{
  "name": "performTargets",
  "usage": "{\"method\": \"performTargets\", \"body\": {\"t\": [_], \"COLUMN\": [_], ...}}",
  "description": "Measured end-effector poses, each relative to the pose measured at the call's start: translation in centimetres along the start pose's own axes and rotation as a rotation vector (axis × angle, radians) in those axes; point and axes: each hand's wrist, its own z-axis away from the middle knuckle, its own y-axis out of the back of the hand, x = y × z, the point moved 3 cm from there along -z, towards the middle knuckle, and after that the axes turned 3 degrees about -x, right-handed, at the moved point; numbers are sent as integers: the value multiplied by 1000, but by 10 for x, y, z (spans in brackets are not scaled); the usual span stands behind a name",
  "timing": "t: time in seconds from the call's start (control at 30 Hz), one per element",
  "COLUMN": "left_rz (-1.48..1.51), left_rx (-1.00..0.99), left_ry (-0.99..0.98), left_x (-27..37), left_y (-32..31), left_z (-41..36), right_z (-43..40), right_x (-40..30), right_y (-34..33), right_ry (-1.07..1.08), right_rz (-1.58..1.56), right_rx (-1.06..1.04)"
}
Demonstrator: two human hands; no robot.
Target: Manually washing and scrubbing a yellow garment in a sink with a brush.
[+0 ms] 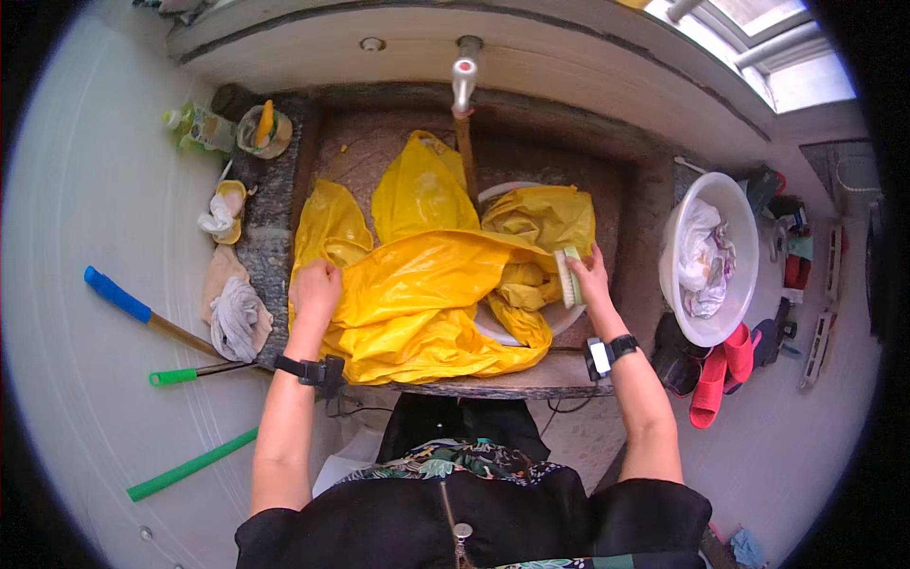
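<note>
A wet yellow waterproof garment (419, 277) lies spread over the stone sink, and its near edge rests on the front rim. My left hand (317, 286) is closed on the garment's left part, the fingers curled into the material. In my right hand (593, 274) is a scrub brush (571, 279) with pale bristles and a light green back, held upright at the garment's right edge. Part of the yellow material sits in a white basin (569, 318) inside the sink. The garment hides most of that basin.
A tap (464, 78) with a hose (465, 153) reaches down behind the garment. On the left ledge are a plastic bottle (202, 129), a cup (264, 134) and a grey cloth (238, 320). At right stands a white basin (711, 313) with crumpled plastic, near red slippers (709, 391).
</note>
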Motion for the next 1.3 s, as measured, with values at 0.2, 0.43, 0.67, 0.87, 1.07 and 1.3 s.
{"method": "performTargets", "body": {"t": [0.2, 0.43, 0.67, 0.87, 1.07, 1.3], "left_rz": [-56, -79, 200, 234, 556, 1081], "left_rx": [324, 184, 0, -160, -191, -320], "left_ry": [-683, -692, -871, -841, -778, -373], "left_x": [73, 148, 118, 110, 54, -68], "left_y": [-14, -63, -3, 25, 41, 5], "left_z": [-3, 19, 107, 154, 187, 198], "right_z": [-23, -50, -23, -15, 23, 140], "right_x": [-2, 36, 21, 1, -69, -273], "right_y": [-15, 19, 1, -14, 14, 17], "right_ry": [-140, -15, -227, -524, -189, 136], "right_rz": [-422, -243, -485, -1076, -656, -706], "right_rx": [2, 150, 84, -338, -516, -531]}}
